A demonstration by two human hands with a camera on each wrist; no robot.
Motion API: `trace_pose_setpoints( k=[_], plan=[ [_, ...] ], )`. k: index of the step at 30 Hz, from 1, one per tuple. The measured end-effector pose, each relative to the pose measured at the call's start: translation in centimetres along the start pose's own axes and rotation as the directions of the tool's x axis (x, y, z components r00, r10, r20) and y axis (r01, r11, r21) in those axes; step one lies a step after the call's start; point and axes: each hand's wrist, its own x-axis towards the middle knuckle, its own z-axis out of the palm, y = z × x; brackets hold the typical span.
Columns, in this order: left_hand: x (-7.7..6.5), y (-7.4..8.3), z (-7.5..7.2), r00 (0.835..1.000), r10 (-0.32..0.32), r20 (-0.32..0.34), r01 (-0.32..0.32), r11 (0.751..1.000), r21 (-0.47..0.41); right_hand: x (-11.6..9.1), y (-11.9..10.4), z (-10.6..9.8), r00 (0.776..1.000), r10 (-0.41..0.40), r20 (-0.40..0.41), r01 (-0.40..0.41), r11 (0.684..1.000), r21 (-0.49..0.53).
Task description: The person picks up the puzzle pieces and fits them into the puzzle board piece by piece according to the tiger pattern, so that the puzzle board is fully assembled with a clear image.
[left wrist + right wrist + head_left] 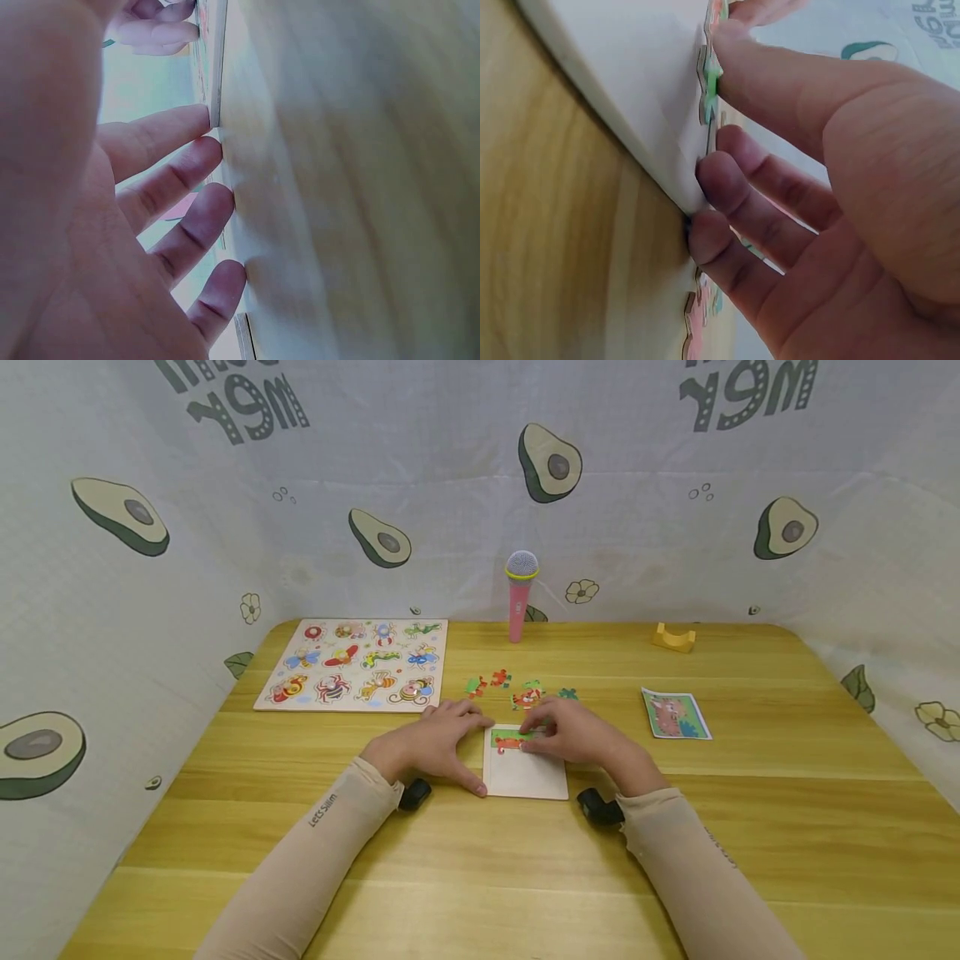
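Observation:
A square puzzle board (525, 781) with a pale inside and a raised edge lies in front of me. Joined puzzle pieces (504, 740) in green and red fill its upper left. My left hand (442, 743) has its fingers spread; thumb and index fingertip touch the board's left side. From the right, my right hand (573, 732) reaches over the upper part. Its thumb and index finger pinch a puzzle piece (709, 86) close against the board, and the other fingertips rest at the board's edge. The fingers hide most of that piece in the head view.
Several loose puzzle pieces (527, 696) lie just beyond the board. A peg board of insects (352, 664) is at the back left, and a pink toy microphone (519, 602) stands at the back. To the right are a picture card (677, 716) and a yellow curved block (673, 639).

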Motion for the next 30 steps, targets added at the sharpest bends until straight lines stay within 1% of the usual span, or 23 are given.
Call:
trace_pose_setpoints(
  k=[5, 12, 19, 26, 30],
  plan=[
    [0.05, -0.05, 0.06, 1.000, -0.014, 0.010, 0.014, 1.000, -0.007, -0.10, 0.15, -0.11, 1.000, -0.006, 0.005, 0.006, 1.000, 0.018],
    [0.03, -0.12, 0.17, 1.000, -0.004, 0.004, 0.004, 1.000, -0.004, -0.28, 0.07, -0.13, 1.000, 0.007, -0.009, -0.007, 1.000, 0.028],
    [-0.12, -0.07, 0.16, 1.000, -0.008, 0.006, 0.008, 1.000, -0.009, -0.23, 0.30, 0.01, 1.000, 0.019, -0.025, -0.018, 1.000, 0.022],
    [-0.13, -0.05, 0.16, 1.000, -0.008, 0.012, 0.008, 1.000, 0.001, -0.35, 0.24, 0.01, 0.999, 0.025, -0.021, -0.024, 0.999, 0.034],
    [0.29, -0.26, -0.09, 1.000, -0.005, 0.012, 0.005, 1.000, -0.031, -0.32, 0.37, 0.08, 0.999, 0.025, -0.028, -0.024, 0.999, 0.034]
  ],
)
